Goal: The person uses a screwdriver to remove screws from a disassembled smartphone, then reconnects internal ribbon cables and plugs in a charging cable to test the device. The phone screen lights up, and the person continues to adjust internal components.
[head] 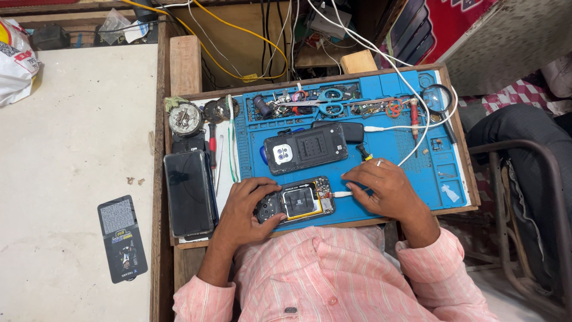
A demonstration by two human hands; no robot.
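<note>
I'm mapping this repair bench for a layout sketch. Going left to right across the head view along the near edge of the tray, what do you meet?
Dark phone lying flat → left hand → opened phone → white cable plug → right hand → small white dropper bottle.

**Wooden bench with a blue repair mat on top**

So the wooden workbench (185, 250) carries a blue silicone repair mat (411, 173) covering most of it. On the mat sit an opened phone (296, 201), a removed back cover (305, 148), blue-handled scissors (325, 102), a magnifying glass (438, 95) and a small white dropper bottle (450, 192). Left of the mat, a dark phone (189, 192) lies flat beside a round metal part (184, 118).
</note>
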